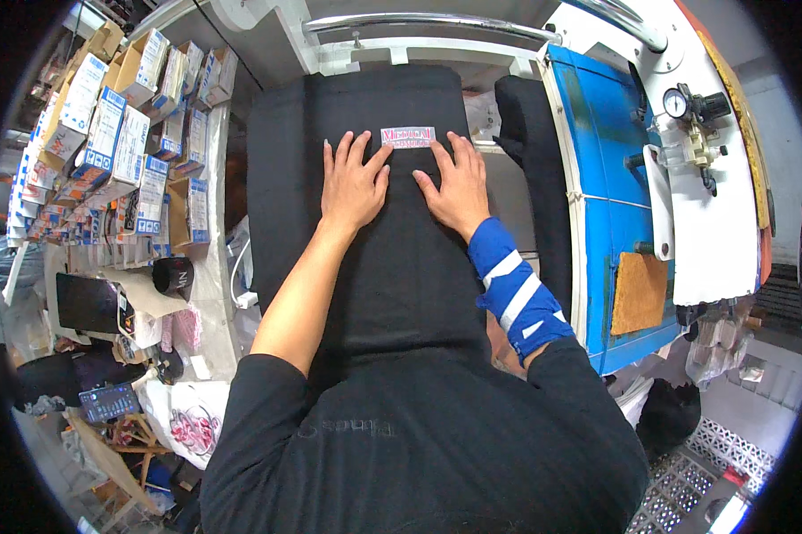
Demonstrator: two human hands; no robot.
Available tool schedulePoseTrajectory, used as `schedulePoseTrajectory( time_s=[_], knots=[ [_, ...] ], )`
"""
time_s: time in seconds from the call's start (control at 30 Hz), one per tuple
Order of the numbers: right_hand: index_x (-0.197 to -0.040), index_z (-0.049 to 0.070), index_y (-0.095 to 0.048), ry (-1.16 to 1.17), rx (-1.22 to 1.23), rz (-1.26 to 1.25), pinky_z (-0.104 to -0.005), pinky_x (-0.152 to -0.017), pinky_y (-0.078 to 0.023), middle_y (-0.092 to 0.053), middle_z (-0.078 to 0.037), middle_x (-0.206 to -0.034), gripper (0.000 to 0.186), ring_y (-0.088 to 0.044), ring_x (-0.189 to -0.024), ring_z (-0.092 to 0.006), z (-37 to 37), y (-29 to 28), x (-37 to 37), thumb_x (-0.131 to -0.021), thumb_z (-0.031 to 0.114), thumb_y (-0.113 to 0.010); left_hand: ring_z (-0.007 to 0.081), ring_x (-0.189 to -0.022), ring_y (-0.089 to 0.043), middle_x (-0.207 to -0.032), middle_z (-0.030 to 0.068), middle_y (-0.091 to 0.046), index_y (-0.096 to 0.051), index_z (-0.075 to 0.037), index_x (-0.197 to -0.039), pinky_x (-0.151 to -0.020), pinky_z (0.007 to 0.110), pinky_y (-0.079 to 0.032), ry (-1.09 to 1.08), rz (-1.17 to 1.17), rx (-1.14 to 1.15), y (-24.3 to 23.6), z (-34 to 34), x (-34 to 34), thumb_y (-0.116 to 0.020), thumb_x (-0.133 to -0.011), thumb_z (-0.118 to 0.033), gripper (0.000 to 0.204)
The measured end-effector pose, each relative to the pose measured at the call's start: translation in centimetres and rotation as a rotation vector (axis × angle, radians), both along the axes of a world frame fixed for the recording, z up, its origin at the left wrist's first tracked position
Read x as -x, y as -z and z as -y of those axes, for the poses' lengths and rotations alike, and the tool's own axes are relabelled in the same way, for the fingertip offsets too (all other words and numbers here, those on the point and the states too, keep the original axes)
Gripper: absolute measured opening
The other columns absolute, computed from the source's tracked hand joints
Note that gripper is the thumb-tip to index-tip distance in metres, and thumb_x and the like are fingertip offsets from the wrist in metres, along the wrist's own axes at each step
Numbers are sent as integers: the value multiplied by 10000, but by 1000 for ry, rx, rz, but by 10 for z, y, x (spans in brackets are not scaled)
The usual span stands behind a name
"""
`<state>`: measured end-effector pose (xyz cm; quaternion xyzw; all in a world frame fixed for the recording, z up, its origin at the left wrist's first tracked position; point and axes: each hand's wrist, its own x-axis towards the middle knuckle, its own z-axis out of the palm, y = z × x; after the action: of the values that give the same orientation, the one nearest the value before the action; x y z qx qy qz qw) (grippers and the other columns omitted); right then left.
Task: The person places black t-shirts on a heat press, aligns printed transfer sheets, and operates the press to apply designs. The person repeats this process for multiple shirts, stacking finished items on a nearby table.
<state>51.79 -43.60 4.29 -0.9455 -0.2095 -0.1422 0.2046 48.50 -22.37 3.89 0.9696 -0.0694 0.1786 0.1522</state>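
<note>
Rectangular red-lettered label [408, 137] flat on black fabric [356, 102], toward its far edge, left hand [354, 185] palm-down with fingers extended, index fingertip at near left corner, right hand [460, 185] likewise at near right corner, neither grasping.

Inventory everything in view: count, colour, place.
cloth: count unclear, black, centre
label: 1, white-red, on cloth
boxes: many, white-blue and brown, upper left
phone: 1, dark, lower left
cylinder: 1, black, left
panel: 1, blue, right
gauge: 1, white-faced, upper right
bars: 2+, chrome, top
shirt: 1, black, lower centre
wrap: 1, blue-white, right forearm
left hand: 1, bare, at label's left end
right hand: 1, bare, at label's right end
</note>
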Motion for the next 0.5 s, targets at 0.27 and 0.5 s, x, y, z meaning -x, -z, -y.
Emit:
schedulePoseTrajectory(
  time_s=[0.27, 0.5],
  knots=[
    [-1414, 118, -613, 42, 48, -18, -548, -1205, -321, -479, -228, -1536, 533, -392, -1477, -421, -2, 2, 2, -984, 429, -666, 379, -1474, -420, -1508, 154, -542, -670, -211, -1379, -1247, 609, -246, -2, 13, 19, 0, 1, 3, -618, -998, -252, 387],
    [-1398, 122, -627, 42, 27, 5, -546, -1189, -341, -492, -221, -1524, 514, -405, -1465, -422, -3, 6, 3, -979, 415, -672, 378, -1452, -442, -1480, 155, -562, -680, -212, -1363, -1246, 593, -258, -8, 35, 23, 0, 1, 5, -626, -989, -245, 379]
  ],
)
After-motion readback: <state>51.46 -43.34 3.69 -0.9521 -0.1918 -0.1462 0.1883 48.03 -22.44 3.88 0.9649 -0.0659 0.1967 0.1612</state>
